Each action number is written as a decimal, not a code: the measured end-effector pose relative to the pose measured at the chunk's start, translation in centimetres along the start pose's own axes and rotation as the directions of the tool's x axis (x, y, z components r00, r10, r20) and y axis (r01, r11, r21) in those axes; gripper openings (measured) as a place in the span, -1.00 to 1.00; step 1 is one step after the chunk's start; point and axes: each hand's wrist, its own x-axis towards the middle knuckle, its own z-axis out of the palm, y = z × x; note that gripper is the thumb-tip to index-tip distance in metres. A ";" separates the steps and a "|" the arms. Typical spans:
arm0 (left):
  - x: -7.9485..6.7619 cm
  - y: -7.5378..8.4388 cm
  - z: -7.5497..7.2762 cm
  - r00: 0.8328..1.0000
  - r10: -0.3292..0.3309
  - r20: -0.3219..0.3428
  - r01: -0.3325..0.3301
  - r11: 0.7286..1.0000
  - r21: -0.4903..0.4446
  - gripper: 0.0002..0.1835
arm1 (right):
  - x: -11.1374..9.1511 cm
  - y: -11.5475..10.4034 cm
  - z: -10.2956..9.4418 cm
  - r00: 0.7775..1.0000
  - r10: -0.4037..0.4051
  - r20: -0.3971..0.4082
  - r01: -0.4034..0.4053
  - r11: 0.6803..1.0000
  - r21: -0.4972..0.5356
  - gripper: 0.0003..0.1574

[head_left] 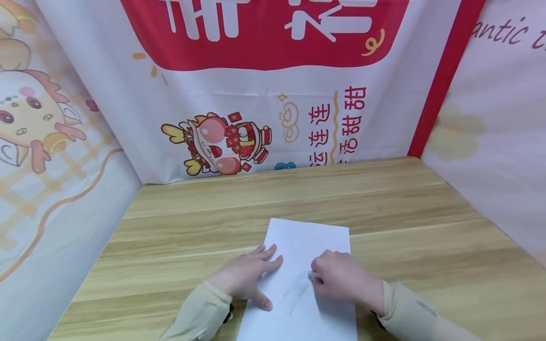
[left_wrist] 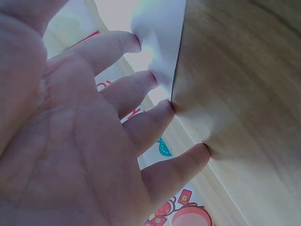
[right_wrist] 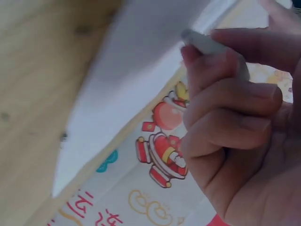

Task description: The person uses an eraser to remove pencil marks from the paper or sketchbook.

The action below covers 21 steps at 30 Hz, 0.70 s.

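Note:
A sheet of white paper (head_left: pixel 309 239) lies lengthwise on the table, with grey smudged streaks (head_left: pixel 295 292) across its middle. My left hand (head_left: pixel 250 273) rests at the sheet's left edge, fingers spread and thumb on the paper. In the left wrist view its fingertips (left_wrist: pixel 150 80) press down around that edge, the little finger on bare wood. Over the sheet's right half, my right hand (head_left: pixel 340 276) pinches a small white eraser (right_wrist: pixel 209 44) between thumb and index finger, the other fingers curled in. The eraser's greyed end points toward the streaks.
The wood-grain table (head_left: pixel 204 208) extends around the sheet on both sides and behind it. A printed cloth (head_left: pixel 256 85) with red and white lettering hangs along the far edge. Patterned cloths (head_left: pixel 55 213) also hang at left and right.

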 end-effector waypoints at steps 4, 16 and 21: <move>0.1 0.0 0.1 1.000 -0.001 0.008 0.001 1.000 -0.002 0.07 | 0.0 -0.1 -0.2 1.000 -0.011 0.001 0.011 1.000 -0.017 -0.57; 0.1 0.2 0.1 1.000 -0.004 0.017 0.004 1.000 0.001 0.06 | 0.7 -0.3 -0.4 0.999 -0.012 0.030 0.013 0.999 -0.049 -0.57; 0.0 0.3 -0.1 1.000 -0.003 0.014 0.003 1.000 0.000 0.06 | 0.9 -0.3 -0.7 0.999 -0.014 0.038 0.016 0.999 -0.046 -0.58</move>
